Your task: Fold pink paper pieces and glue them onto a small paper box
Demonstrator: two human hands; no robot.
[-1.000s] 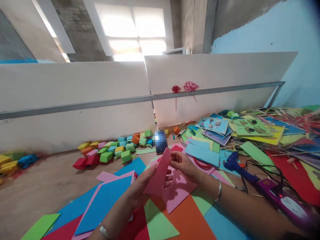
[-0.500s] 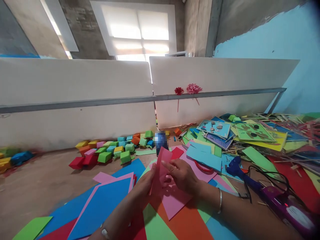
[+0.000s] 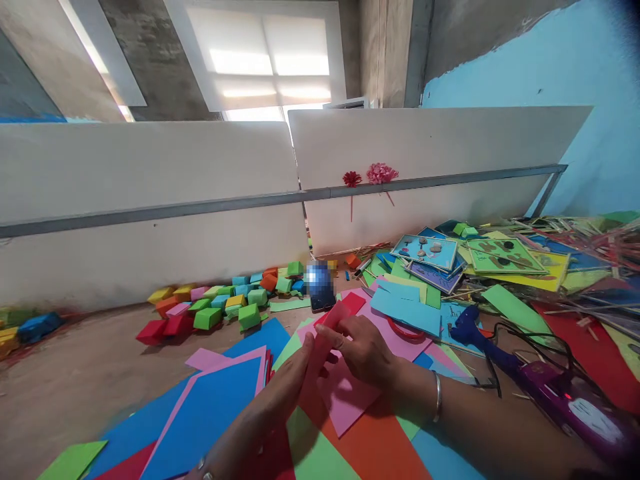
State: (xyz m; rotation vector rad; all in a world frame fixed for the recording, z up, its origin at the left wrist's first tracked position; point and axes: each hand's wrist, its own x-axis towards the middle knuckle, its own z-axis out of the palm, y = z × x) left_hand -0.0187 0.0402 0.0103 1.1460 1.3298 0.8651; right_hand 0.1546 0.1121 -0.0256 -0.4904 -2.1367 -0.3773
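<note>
Between my two hands is a folded piece of pink paper (image 3: pixel 320 347), held upright. My left hand (image 3: pixel 293 370) grips its left side, with the thumb along the edge. My right hand (image 3: pixel 363 350) pinches it from the right, thumb and index finger on its face; the other fingers curl out of sight. Below them lies a flat pink sheet (image 3: pixel 345 413) on top of orange paper (image 3: pixel 385 440) and light green paper (image 3: pixel 317 443). To the left rests a stack topped by a blue sheet (image 3: pixel 210 407) with a pink one under it.
Small coloured paper blocks (image 3: pixel 207 317) cluster at the back left. A phone-like device (image 3: pixel 321 293) stands ahead. At right lie a purple glue gun (image 3: pixel 560 393) with a black cord, light blue papers (image 3: pixel 407 310) and picture boards (image 3: pixel 507 257). White panels (image 3: pixel 150 167) stand behind.
The pink paper has tipped lower and toward me between my hands, uncovering more of the device behind it. Both hands keep their grip; the view has shifted slightly.
</note>
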